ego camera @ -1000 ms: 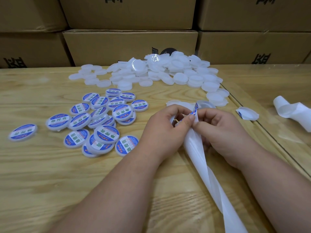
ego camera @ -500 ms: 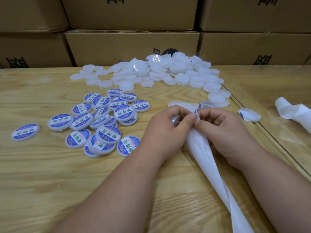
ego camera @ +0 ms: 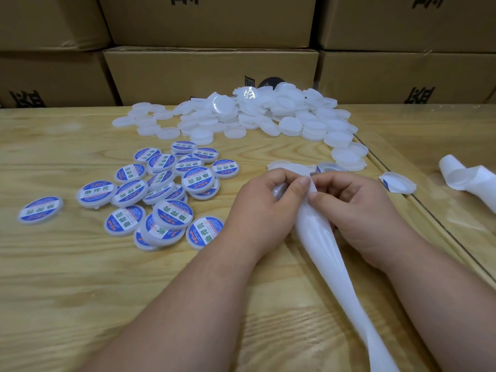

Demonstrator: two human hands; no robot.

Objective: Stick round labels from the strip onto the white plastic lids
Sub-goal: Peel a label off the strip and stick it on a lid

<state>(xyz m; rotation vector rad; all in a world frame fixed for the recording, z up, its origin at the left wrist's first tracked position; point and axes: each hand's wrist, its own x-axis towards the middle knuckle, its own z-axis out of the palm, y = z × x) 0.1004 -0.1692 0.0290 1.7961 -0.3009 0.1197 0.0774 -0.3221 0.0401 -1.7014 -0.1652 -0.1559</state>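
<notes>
While I work a label loose, my left hand (ego camera: 264,204) and right hand (ego camera: 351,208) both pinch the white backing strip (ego camera: 319,237) above the counter (ego camera: 67,277), thumbs meeting at its top edge. Labelled lids (ego camera: 161,194) lie left, bare white lids (ego camera: 257,116) behind. My fingers hide the label itself.

The backing strip (ego camera: 322,253) I pinched looked like smooth, waxy white paper. The unlabelled lids (ego camera: 257,116) were translucent white plastic, some glossy. Labelled lids (ego camera: 171,213) carried shiny printed stickers. The table (ego camera: 67,291) was grainy matt wood; the boxes (ego camera: 209,73) were dull cardboard.
</notes>
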